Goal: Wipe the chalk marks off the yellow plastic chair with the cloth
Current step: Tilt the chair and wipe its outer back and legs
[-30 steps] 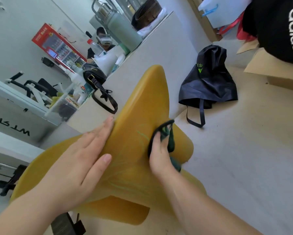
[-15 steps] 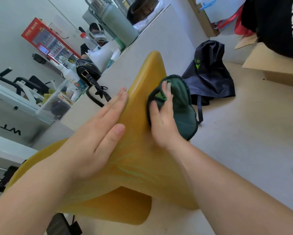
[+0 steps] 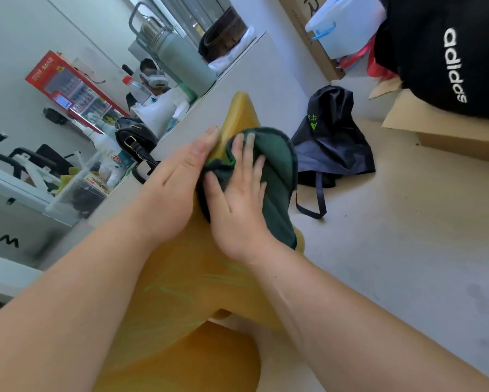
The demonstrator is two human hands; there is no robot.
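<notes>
Dark drawstring bag (image 3: 331, 142) slumped on floor (image 3: 407, 236). Black adidas bag (image 3: 441, 52) atop cardboard box (image 3: 435, 131). Green flask (image 3: 181, 60), black handbag (image 3: 133, 135) on worktop (image 3: 251, 80). Red cabinet (image 3: 73, 91) far back, possibly vending machine.

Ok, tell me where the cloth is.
In the head view, the green cloth lies mid-frame on the yellow chair, pressed under the right hand, left hand beside it.

The chair (image 3: 186, 258) is mustard yellow, with faint green chalk streaks (image 3: 165, 290) across its near part. On it, the cloth (image 3: 277, 193) is dark green, edged in black. Just beyond the chair, a navy-black bag (image 3: 336, 148) bears a bright green mark. Further off, a black bag (image 3: 424, 52) shows white lettering. Far to the chair's left is a red cabinet (image 3: 68, 86).
</notes>
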